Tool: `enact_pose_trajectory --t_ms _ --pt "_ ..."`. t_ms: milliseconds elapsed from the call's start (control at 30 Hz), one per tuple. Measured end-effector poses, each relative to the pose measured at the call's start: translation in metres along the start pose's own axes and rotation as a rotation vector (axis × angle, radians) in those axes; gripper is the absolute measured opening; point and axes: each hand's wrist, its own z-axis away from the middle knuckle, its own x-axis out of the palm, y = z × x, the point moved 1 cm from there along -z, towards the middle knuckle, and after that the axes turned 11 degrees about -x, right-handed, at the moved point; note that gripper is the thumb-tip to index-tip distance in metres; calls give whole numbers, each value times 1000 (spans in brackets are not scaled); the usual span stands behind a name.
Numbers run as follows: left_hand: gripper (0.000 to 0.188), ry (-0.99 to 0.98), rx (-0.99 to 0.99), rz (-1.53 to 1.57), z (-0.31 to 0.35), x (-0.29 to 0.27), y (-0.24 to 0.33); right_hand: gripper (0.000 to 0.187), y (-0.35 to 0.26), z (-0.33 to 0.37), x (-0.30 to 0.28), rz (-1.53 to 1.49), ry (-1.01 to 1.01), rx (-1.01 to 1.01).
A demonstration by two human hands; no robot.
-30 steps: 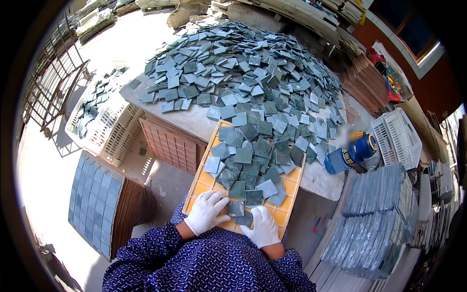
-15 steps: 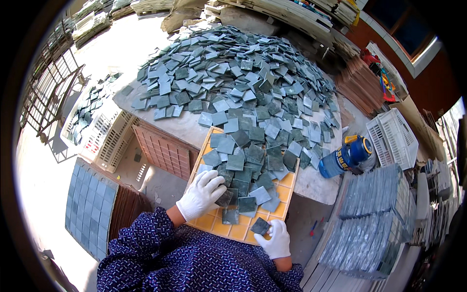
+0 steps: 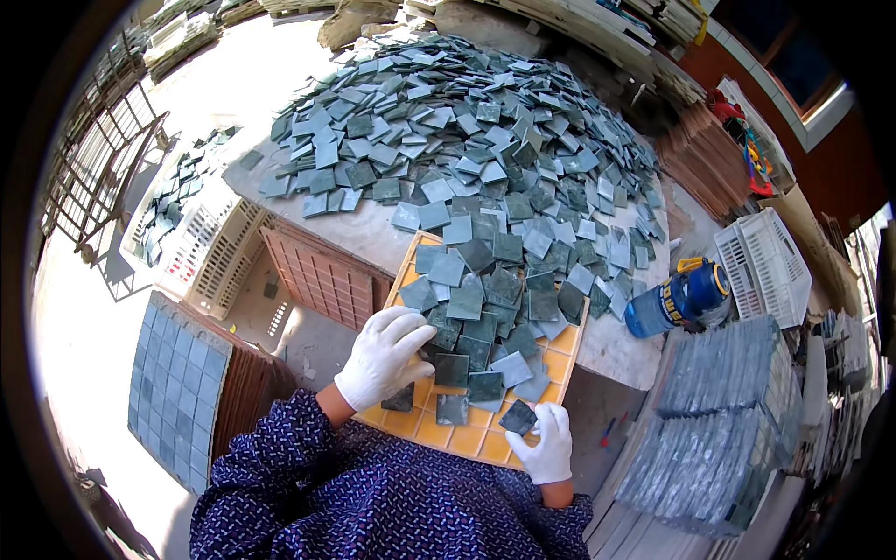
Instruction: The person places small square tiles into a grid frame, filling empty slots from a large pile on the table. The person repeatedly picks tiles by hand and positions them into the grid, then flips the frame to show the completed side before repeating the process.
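Observation:
My left hand (image 3: pixel 383 362), in a white glove, is over the left side of a yellow gridded tray (image 3: pixel 481 441). Its thumb and bent fingers are apart, with the fingertips at the edge of the heaped dark tiles (image 3: pixel 464 302). One dark square tile (image 3: pixel 399 399) lies in the tray just below this hand. At the tray's lower right, my gloved right hand (image 3: pixel 547 448) pinches a dark green square stone tile (image 3: pixel 518 417) by its edge. Another loose tile (image 3: pixel 452 409) rests on the grid between the hands.
A large pile of tiles (image 3: pixel 448 121) covers the table beyond the tray. A blue bottle (image 3: pixel 679 301) stands at the table's right edge, near a white crate (image 3: pixel 761 266). Stacked tile sheets (image 3: pixel 714 420) are at right, more (image 3: pixel 177 383) at left. Brown gridded trays (image 3: pixel 317 275) lean against the table.
A tile that was at my left fingertips now lies in the tray's lower left, and the hand is slightly raised off it. My right hand still pinches its tile. The view has shifted slightly.

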Motion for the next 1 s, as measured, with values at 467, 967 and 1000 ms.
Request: enact_pose_trajectory --t_ms 467,967,1000 --pt "37 -177 -196 -382 -155 68 -2 50 20 45 -29 161 -46 112" --pt "53 -275 -148 5 61 -42 -27 46 15 55 -33 131 -280 86" --pt "53 -287 -172 -8 73 -48 -25 46 12 53 -28 140 -273 77"
